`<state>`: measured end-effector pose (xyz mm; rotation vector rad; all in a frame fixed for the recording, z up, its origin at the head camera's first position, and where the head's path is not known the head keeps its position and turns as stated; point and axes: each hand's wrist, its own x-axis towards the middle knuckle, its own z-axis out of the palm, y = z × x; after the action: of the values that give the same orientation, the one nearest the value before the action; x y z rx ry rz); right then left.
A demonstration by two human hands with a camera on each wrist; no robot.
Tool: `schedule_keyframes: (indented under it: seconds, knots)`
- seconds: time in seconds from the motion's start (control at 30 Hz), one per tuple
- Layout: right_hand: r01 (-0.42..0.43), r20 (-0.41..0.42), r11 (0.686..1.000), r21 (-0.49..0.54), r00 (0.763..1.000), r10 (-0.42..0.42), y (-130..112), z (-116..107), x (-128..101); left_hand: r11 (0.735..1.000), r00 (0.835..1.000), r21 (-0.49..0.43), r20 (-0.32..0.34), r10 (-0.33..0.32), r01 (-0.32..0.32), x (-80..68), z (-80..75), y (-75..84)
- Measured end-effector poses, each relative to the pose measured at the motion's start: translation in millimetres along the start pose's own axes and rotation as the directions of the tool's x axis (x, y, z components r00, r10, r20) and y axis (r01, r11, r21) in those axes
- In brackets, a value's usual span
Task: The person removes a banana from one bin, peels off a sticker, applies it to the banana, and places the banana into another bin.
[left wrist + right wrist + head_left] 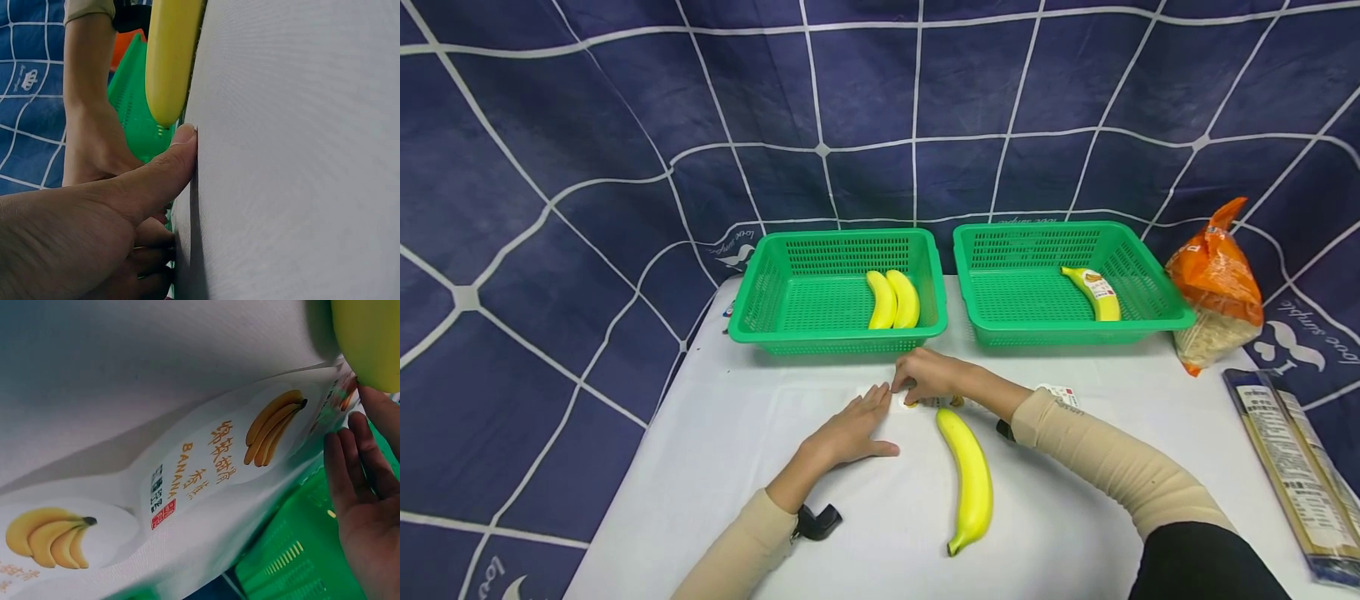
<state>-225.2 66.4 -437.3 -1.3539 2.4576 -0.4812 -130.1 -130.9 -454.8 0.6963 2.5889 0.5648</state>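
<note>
A strip of white banana stickers, printed with banana bunches and lettering, runs across the table, partly beneath my right forearm in the head view. At its left end my right hand bends its fingers and thumb down and pinches the strip's edge. My left hand rests on the table with fingers extended and thumb spread, its fingertips beside the right hand's. Just nearer to me lies a plain yellow banana, its stem end toward me; it also shows above the thumb in the left wrist view.
Behind the hands stand two green baskets. The left basket holds two plain bananas; the right basket holds one stickered banana. An orange-topped bag and a long flat package lie at the right.
</note>
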Motion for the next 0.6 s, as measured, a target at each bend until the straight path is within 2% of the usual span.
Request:
schedule_keyframes:
  seconds: [0.3,0.6]
  knots:
    - [0.026,-0.047,1.000,0.012,0.999,-0.025,0.5,3.5,1.0,1.000,1.000,0.001,0.006,-0.006,0.006,0.9,1.6,-0.8]
    - [0.011,-0.090,1.000,0.021,0.996,-0.009,2.3,5.7,1.6,1.000,1.000,0.005,0.002,-0.006,0.005,1.3,1.4,-1.3]
